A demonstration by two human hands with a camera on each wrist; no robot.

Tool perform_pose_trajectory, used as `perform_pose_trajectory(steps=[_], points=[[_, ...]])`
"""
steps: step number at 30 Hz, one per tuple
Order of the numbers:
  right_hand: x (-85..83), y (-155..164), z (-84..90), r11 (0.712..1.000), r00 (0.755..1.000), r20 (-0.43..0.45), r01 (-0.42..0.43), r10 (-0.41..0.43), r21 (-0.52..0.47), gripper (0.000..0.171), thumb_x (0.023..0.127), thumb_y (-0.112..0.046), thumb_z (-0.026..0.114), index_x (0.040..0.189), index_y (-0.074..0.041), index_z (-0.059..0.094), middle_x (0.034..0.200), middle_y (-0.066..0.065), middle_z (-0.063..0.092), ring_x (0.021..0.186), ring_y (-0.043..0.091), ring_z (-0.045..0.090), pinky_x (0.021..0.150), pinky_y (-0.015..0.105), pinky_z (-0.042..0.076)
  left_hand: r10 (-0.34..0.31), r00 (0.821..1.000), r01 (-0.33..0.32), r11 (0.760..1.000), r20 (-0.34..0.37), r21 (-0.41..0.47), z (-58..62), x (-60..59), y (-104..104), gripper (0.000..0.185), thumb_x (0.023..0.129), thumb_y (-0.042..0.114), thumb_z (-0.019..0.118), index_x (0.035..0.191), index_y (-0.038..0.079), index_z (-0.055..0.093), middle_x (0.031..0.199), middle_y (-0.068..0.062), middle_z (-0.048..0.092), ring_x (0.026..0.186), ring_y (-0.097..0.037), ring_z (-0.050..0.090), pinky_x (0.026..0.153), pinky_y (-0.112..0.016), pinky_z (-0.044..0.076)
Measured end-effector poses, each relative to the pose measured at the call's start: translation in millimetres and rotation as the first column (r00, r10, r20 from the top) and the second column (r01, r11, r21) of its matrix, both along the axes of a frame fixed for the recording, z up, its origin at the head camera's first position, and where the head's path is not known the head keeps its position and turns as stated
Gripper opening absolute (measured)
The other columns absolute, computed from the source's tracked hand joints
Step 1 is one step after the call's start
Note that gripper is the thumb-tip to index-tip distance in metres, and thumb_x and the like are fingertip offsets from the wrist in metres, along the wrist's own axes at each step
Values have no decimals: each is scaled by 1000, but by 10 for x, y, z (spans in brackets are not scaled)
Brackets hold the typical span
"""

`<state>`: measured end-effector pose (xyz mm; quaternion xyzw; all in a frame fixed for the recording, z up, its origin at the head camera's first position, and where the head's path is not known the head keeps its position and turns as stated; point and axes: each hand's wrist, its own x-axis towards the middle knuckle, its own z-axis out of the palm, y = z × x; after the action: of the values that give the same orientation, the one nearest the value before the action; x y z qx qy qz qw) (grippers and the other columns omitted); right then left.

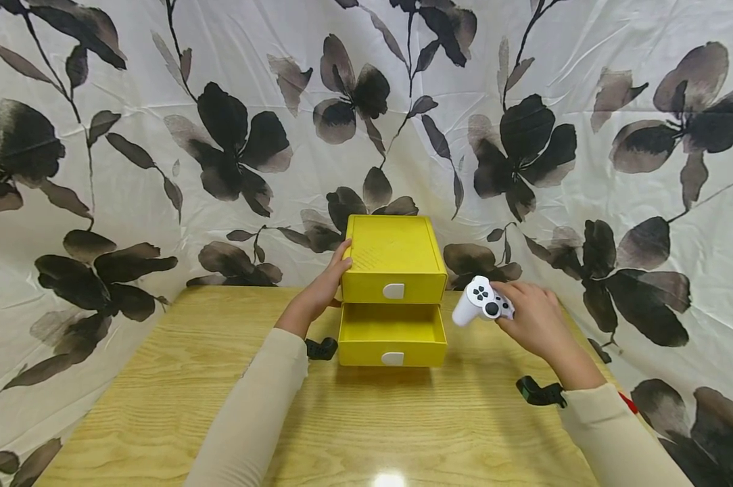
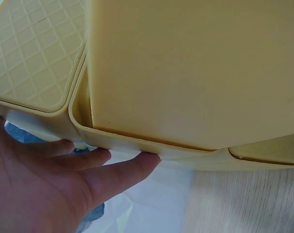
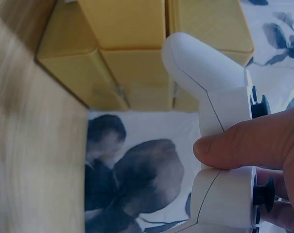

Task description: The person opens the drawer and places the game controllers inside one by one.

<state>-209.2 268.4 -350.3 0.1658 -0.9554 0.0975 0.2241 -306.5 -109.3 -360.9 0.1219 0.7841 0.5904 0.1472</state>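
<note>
A yellow two-drawer box (image 1: 393, 260) stands on the wooden table (image 1: 159, 406), with its lower drawer (image 1: 393, 333) pulled out and nothing visible inside. My left hand (image 1: 326, 284) rests flat against the box's left side with straight fingers (image 2: 118, 172). My right hand (image 1: 533, 318), to the right of the box, grips a white game controller (image 1: 481, 302) with dark buttons and sticks. In the right wrist view my thumb (image 3: 244, 145) lies across the controller (image 3: 215, 97), and the yellow box (image 3: 132, 48) is beyond it.
A white cloth with dark flowers (image 1: 232, 142) hangs behind and around the table. Bare wood lies in front of the open drawer. The table's right edge runs close under my right forearm.
</note>
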Motion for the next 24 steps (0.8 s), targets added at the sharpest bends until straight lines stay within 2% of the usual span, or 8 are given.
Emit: perform_pose_trajectory(steps=[6,15,24], points=[[27,-69,83,1000,999,-31,-15,15,-4,57,72,-11,80,126,-8,62,112,17,67,101,41,61,85,59,40,14,1000,-14,1000,-8,-1,1,6,-2,54,98,62,25,145,60,-1,163,7,-14,149,-38,12,100,-73,32],[103,-157,169,1000,999,-44,-15,16,6,58,72,-10,81,127,-9,62,114,15,66,104,40,59,89,59,39,15,1000,-15,1000,2,0,-11,12,23,53,99,60,26,145,59,0,163,7,-12,149,-37,14,100,-72,33],[148,-256,249,998,992,-111,-67,66,-9,57,70,-10,82,124,-10,64,111,14,67,100,38,60,86,57,40,10,1000,-10,1000,-13,-3,-3,7,10,53,99,60,24,146,58,-2,163,6,-12,149,-37,12,100,-72,33]])
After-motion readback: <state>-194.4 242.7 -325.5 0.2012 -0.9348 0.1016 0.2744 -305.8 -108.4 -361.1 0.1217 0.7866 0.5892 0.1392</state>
